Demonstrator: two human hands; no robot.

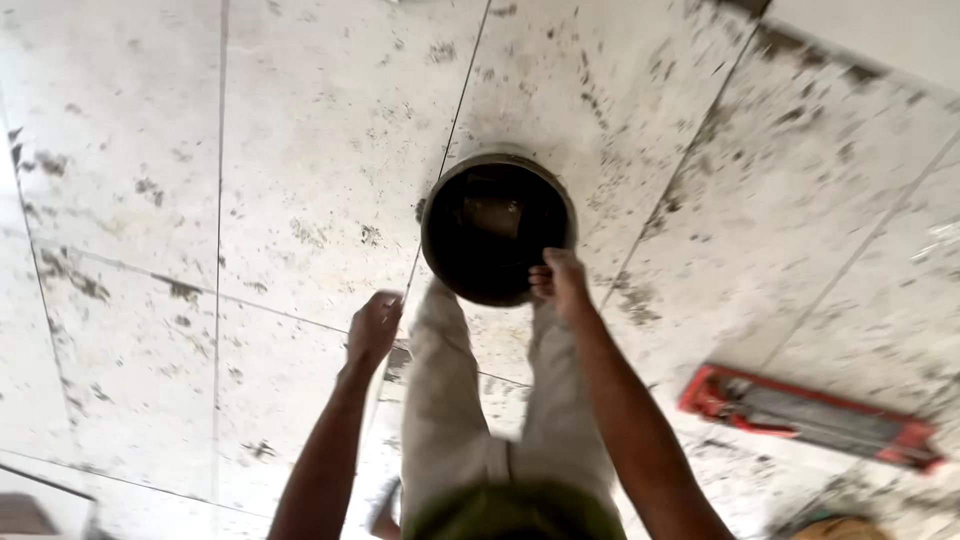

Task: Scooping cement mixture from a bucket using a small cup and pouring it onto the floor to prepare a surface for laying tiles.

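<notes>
A round black bucket (495,225) stands on the tiled floor (300,150) just past my feet; its inside is dark with something flat at the bottom. My right hand (560,282) grips the bucket's near rim. My left hand (373,328) hangs loosely curled to the left of the bucket, touching nothing, above my left trouser leg. My light trousers (480,400) fill the lower middle of the head view.
The large pale floor tiles are smeared with dark mortar stains. A red manual tile cutter (805,415) lies on the floor at the lower right. A round tan object (838,527) peeks in at the bottom right edge.
</notes>
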